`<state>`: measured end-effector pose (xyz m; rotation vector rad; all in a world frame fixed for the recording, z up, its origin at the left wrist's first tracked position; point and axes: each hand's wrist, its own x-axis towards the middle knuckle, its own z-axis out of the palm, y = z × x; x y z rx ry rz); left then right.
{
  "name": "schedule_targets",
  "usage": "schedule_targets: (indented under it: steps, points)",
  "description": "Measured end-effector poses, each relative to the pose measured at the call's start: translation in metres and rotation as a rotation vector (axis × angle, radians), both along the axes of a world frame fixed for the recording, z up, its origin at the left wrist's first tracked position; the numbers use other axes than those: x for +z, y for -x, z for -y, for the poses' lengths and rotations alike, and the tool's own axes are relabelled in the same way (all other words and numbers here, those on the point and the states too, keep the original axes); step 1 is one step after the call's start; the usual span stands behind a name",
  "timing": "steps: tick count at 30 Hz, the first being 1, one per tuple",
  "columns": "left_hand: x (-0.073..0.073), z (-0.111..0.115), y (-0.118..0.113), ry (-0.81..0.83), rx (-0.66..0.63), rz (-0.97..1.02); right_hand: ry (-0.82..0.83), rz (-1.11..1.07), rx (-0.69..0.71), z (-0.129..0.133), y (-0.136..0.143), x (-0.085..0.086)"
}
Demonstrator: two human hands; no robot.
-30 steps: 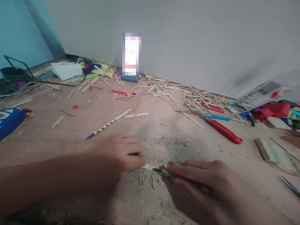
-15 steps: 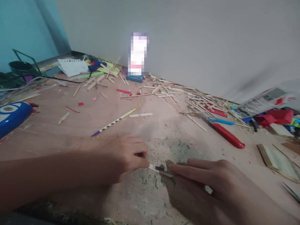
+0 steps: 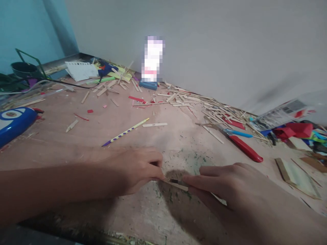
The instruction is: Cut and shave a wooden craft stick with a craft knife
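Note:
My left hand pinches the left end of a thin wooden stick low over the tabletop. From the right, my right hand is closed around a slim tool whose dark blade lies against the stick. Most of that tool is hidden by my fingers; a pale part shows below the index finger. Small green shavings lie around both hands. Beyond my left hand rests a yellow pencil with purple dots, and a single pale stick lies near its tip.
Many loose sticks lie along the wall. A lit phone stands in a blue holder. At right are a red-handled tool, a light-blue tool and a wood-edged block. A blue object sits at left.
The view has shifted slightly. My right hand and the blade are a little higher in view, and the stick's angle has changed slightly. Both hands keep their grips.

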<state>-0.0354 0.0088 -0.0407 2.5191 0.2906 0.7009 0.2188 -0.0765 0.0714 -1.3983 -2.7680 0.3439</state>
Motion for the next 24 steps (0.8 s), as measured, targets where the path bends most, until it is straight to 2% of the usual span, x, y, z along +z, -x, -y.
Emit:
schedule_targets:
  steps: [4,9,16,24]
  points:
    - [0.006,0.0,0.001,-0.012,-0.004,-0.023,-0.034,0.012,0.01,0.001,-0.004,-0.002]
    - [0.009,0.001,0.004,-0.029,-0.004,-0.05,0.102,0.025,-0.019,0.0,-0.004,0.001]
    - [0.01,0.002,0.002,-0.015,-0.005,-0.042,0.139,-0.051,-0.018,-0.004,0.002,0.004]
    - [0.007,0.002,0.004,-0.002,-0.001,-0.047,0.177,-0.035,0.016,-0.01,-0.001,0.007]
